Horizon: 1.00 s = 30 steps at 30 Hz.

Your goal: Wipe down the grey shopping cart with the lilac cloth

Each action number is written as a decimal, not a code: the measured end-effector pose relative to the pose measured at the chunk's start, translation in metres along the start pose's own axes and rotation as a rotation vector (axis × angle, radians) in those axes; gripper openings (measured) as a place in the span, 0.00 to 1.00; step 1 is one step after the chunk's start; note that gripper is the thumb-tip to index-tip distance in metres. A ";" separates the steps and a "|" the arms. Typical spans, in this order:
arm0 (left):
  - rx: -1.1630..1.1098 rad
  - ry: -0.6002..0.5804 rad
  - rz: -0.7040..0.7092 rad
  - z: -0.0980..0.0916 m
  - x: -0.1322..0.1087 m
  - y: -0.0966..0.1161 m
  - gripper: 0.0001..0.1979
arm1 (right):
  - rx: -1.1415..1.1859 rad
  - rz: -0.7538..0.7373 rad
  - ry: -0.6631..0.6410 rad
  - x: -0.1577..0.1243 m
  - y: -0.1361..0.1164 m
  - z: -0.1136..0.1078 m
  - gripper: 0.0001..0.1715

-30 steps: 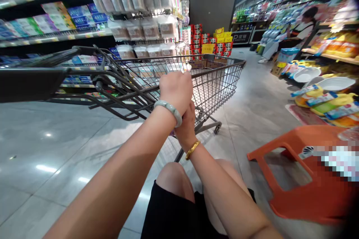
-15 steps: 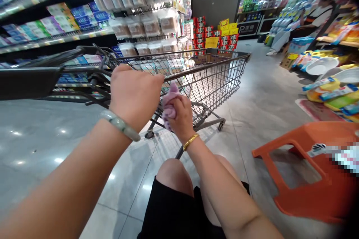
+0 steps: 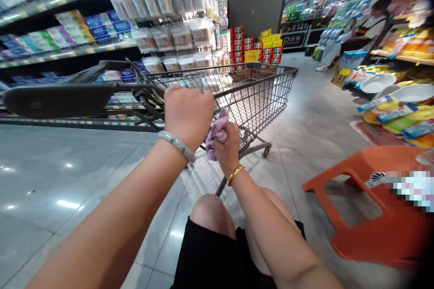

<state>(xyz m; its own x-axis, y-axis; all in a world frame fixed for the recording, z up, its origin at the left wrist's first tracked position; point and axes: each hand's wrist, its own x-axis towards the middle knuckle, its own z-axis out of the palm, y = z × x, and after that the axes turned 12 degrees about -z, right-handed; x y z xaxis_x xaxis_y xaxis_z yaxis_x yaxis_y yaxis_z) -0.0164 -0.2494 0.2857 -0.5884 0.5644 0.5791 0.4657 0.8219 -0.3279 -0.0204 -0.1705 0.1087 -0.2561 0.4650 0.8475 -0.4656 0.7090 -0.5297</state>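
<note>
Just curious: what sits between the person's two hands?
A crumpled pink cloth, held in the right hand, beside the left hand gripping the cart at its rim; the head view shows it.

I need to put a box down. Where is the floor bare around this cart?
Bare tiled floor lies left of the shopping cart, up to the shelves; another strip runs between cart and orange stool. Crowded: the right edge, with basins and packets.
</note>
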 end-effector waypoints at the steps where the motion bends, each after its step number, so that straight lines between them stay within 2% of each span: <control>1: -0.014 0.000 0.004 0.000 0.002 0.004 0.14 | -0.017 0.038 0.034 0.001 0.004 -0.002 0.15; 3: -0.045 0.008 0.005 -0.001 0.005 0.013 0.13 | -0.019 0.033 0.082 0.005 0.003 -0.006 0.14; 6: -0.091 0.017 0.006 -0.001 0.010 0.030 0.11 | 0.028 -0.095 0.092 0.016 -0.008 -0.011 0.13; 8: -0.109 0.018 0.019 -0.002 0.014 0.041 0.11 | 0.040 -0.142 0.094 0.022 -0.006 -0.017 0.11; 10: -0.117 0.015 0.058 -0.003 0.017 0.050 0.13 | -0.007 -0.078 0.127 0.026 0.007 -0.025 0.10; 12: -0.113 0.007 0.112 -0.003 0.018 0.055 0.16 | -0.069 0.049 0.174 0.030 0.022 -0.033 0.09; 15: -0.143 0.015 0.211 0.001 0.018 0.058 0.18 | -0.066 0.123 0.229 0.039 0.027 -0.040 0.09; 18: -0.232 0.064 0.323 0.009 0.013 0.053 0.17 | -0.004 -0.023 0.236 0.048 0.017 -0.043 0.09; 20: -0.306 0.147 0.407 0.014 0.008 0.046 0.17 | -0.003 -0.096 0.223 0.050 0.017 -0.046 0.09; 23: -0.406 0.309 0.545 0.018 -0.002 0.029 0.17 | -0.041 0.001 0.200 0.047 0.029 -0.051 0.08; 25: -0.468 0.381 0.571 0.019 -0.007 0.015 0.18 | -0.049 0.084 0.196 0.048 0.031 -0.054 0.10; 26: -0.507 0.416 0.551 0.020 -0.010 0.008 0.18 | -0.040 0.077 0.195 0.050 0.027 -0.055 0.10; 30: -0.572 0.514 0.553 0.025 -0.019 -0.019 0.22 | -0.009 -0.185 0.127 0.059 0.001 -0.051 0.10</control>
<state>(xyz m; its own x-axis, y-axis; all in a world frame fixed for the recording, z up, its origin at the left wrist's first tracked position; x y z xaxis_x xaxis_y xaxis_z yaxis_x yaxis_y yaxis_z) -0.0304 -0.2740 0.2617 0.1124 0.6476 0.7536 0.9250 0.2089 -0.3175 0.0072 -0.1153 0.1558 -0.0576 0.3895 0.9192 -0.4868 0.7929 -0.3665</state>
